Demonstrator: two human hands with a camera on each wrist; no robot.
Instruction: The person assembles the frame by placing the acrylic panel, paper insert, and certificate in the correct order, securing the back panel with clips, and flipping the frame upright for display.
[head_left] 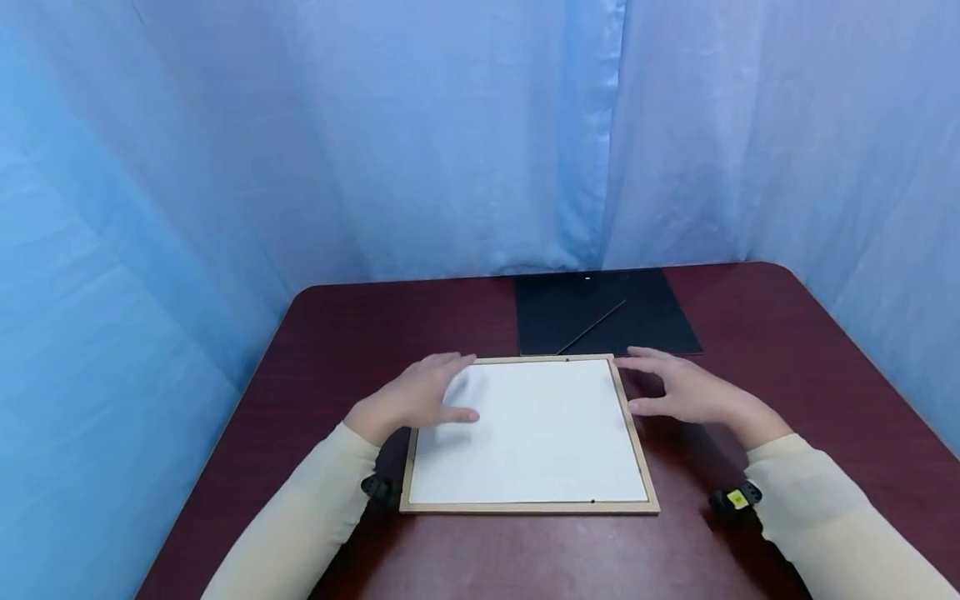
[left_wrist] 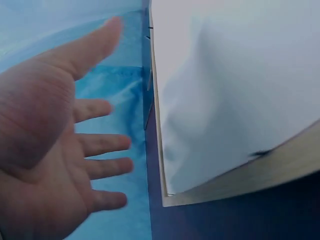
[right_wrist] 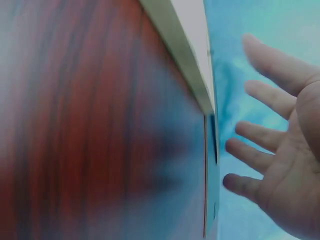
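A light wooden picture frame [head_left: 531,505] with a white sheet inside lies flat on the dark red table [head_left: 765,350]. My left hand [head_left: 420,398] hovers over the frame's far left corner, fingers spread and holding nothing. My right hand [head_left: 686,390] hovers just right of the frame's far right corner, also spread and empty. In the left wrist view the left hand [left_wrist: 55,145] shows its open palm beside the frame [left_wrist: 240,180]. The right wrist view shows the right hand [right_wrist: 280,150] with fingers apart near the frame edge [right_wrist: 180,55].
A black backing board [head_left: 603,312] with a thin stand strip lies flat behind the frame, by the table's far edge. Blue curtains [head_left: 375,133] close off the back and both sides. Bare tabletop lies left and right of the frame.
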